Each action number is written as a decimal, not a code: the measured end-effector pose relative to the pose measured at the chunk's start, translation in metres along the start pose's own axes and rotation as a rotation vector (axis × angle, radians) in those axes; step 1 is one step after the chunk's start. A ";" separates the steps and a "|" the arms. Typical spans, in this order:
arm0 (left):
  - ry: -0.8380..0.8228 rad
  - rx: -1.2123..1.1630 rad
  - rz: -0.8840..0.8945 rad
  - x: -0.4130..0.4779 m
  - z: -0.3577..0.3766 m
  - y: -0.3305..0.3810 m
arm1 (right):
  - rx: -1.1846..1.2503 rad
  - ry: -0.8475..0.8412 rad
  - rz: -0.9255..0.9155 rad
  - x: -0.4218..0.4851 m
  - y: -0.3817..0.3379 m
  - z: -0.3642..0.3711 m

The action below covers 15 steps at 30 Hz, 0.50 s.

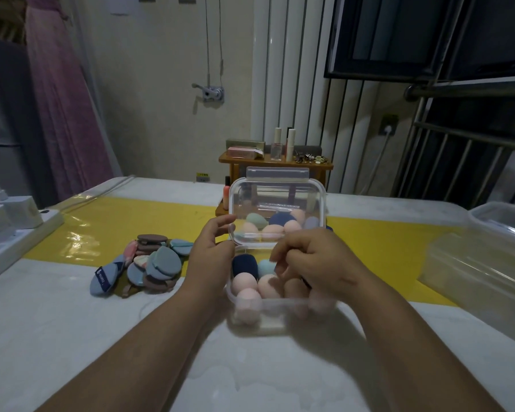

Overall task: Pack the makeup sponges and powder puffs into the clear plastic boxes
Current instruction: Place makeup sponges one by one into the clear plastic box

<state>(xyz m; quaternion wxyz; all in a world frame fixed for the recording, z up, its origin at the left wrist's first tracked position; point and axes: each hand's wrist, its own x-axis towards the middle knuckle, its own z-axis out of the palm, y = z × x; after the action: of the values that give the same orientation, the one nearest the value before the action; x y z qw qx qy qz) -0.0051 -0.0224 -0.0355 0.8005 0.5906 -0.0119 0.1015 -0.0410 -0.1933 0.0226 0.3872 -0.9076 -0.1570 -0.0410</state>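
The left hand (pixel 211 248) curls thumb and fingers round the left near corner of the clear lid (pixel 280 197), which stands tilted up over the far side of the clear box (pixel 280 303). The right hand (pixel 315 260) hangs curled over the box's right half; what it pinches, if anything, I cannot tell. Pink, navy and teal sponges (pixel 244 282) fill the box to its rim, and more show through the lid. Left of the box lie the powder puffs (pixel 155 263) in a loose heap. White table (pixel 72 337) spreads bare toward the near edge. Far right stand stacked containers (pixel 488 263).
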 end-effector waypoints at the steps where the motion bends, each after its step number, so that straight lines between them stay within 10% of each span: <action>1: 0.004 0.001 -0.003 0.000 0.000 0.000 | 0.024 0.046 0.012 0.001 0.005 -0.004; 10: 0.027 -0.060 -0.021 -0.002 -0.002 0.003 | 0.029 0.422 0.201 0.012 0.050 -0.035; 15: 0.053 -0.061 -0.028 -0.001 -0.003 0.006 | -0.141 0.356 0.369 0.016 0.069 -0.038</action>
<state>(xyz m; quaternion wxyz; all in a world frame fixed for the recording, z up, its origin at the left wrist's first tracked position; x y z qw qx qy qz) -0.0078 -0.0183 -0.0307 0.8196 0.5630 0.0143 0.1056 -0.0025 -0.2610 0.0045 0.3453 -0.9242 0.0849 -0.1395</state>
